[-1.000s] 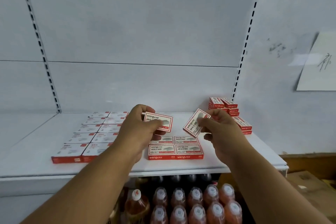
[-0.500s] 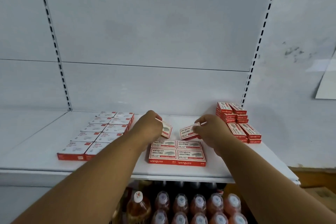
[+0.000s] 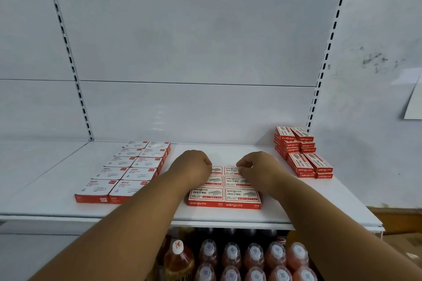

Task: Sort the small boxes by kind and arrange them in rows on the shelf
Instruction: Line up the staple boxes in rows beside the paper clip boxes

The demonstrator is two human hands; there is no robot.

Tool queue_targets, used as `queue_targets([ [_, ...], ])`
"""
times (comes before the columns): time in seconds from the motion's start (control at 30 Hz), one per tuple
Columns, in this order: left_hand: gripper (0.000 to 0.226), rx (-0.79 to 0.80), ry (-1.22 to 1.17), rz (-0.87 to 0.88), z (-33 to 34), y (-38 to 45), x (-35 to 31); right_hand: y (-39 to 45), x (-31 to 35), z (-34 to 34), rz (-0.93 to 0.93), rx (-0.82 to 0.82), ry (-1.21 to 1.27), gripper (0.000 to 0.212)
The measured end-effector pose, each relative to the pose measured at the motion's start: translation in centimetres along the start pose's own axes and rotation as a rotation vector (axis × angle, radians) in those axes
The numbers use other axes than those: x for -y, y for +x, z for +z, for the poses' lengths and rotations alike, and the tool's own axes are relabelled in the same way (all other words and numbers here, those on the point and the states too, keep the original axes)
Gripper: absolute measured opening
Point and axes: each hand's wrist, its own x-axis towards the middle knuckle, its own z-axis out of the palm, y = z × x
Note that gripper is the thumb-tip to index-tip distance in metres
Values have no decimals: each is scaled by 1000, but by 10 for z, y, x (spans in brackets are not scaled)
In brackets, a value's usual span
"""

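Two rows of red-and-white staple boxes [image 3: 242,195] lie flat in the middle of the white shelf [image 3: 45,191]. Behind them a third row holds two more staple boxes. My left hand [image 3: 194,166] has curled fingers on the left staple box [image 3: 217,170], which lies on the shelf. Fingertips of my right hand [image 3: 255,167] pinch the right staple box [image 3: 231,170], also down flat. At the left, white paper-clip boxes [image 3: 134,173] form a grid two wide. More staple boxes [image 3: 299,150] are stacked at the shelf's right end.
White back panels with slotted uprights [image 3: 319,89] rise behind the shelf. Below the shelf's front edge stand several orange drink bottles [image 3: 230,255]. A sheet of paper [image 3: 414,102] hangs on the right wall.
Both hands moved forward and down, carrying one staple box each from mid-air to the shelf behind the two laid rows. The boxes now lie flat.
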Motion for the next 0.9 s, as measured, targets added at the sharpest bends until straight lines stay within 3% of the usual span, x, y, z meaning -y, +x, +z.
queue_targets([
  [0.27, 36, -166, 182, 162, 4, -20, 7, -16, -4, 0, -161, -77, -166, 32],
  [0.47, 38, 0, 23, 358, 11, -38, 17, -29, -10, 15, -248, -85, -172, 32],
  [0.73, 40, -68, 113, 403, 11, -38, 13, -37, -2, 8, -194, -116, -151, 35],
  [0.9, 38, -173, 141, 515, 8, -41, -14, -52, -14, -22, -108, -336, -163, 27],
])
